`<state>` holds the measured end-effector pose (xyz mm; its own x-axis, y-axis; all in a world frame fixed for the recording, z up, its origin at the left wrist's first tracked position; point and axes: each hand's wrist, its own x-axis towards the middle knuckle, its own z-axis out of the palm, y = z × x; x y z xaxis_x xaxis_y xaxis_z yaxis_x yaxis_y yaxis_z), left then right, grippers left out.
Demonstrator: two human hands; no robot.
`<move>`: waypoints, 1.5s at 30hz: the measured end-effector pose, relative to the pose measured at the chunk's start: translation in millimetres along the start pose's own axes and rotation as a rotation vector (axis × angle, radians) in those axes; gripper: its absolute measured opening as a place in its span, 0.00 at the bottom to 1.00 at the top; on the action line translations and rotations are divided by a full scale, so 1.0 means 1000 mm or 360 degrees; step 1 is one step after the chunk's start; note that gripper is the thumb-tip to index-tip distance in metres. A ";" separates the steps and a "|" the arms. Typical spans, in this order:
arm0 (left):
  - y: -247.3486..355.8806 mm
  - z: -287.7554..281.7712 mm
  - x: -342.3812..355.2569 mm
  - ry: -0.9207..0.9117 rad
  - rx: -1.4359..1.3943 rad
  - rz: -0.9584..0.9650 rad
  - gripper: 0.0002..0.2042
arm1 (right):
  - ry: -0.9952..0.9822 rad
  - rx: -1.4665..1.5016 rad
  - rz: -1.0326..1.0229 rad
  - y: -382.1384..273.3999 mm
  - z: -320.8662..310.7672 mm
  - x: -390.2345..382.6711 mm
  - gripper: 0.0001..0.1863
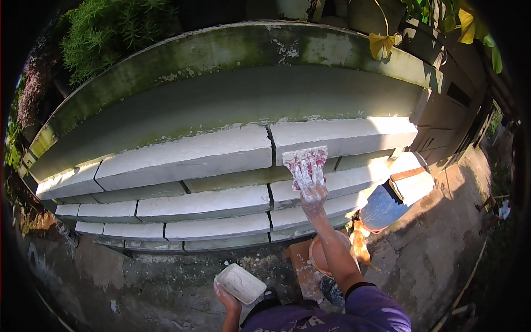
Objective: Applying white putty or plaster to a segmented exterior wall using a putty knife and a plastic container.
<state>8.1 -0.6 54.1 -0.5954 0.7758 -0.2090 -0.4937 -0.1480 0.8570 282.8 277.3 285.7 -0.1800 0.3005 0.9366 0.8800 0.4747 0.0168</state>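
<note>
My right hand (312,191) is spread over the back of a flat putty spreader (290,158), red and smeared with white plaster. Its wide edge lies against the front face of the upper white block (354,134), just right of a dark vertical joint. White paste coats the fingers and wrist. Low in the view, my left hand (224,296) grips the side of a shallow white rectangular tub (241,281), tilted and holding white paste. Below the upper row run more white-coated ledges (215,202), stepped and split by dark gaps.
Above the blocks rises a mossy wall (221,55) with plants (110,36) along it. To the right stand a blue container (384,206) with a light sack-like sheet on top, an orange-and-white cat (360,246) and an orange basin (319,255), partly behind my arm. Stained concrete floor (166,282) lies below.
</note>
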 end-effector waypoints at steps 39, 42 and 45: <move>-0.039 0.034 -0.078 0.0247 -0.0073 0.0080 0.21 | -0.0105 0.0253 0.0056 0.071 -0.006 -0.090 0.22; -0.032 0.043 -0.093 0.0230 -0.0074 0.0085 0.21 | -0.0228 0.0384 0.0024 0.064 -0.013 -0.109 0.20; -0.045 0.033 -0.096 0.0190 -0.0080 0.0106 0.22 | -0.0033 0.0493 -0.0083 0.053 -0.038 -0.079 0.21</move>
<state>107.7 -48.1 51.4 -0.6979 0.6849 -0.2094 -0.4796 -0.2297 0.8469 360.9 247.0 226.0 -0.2330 0.2845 0.9299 0.6941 0.7184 -0.0459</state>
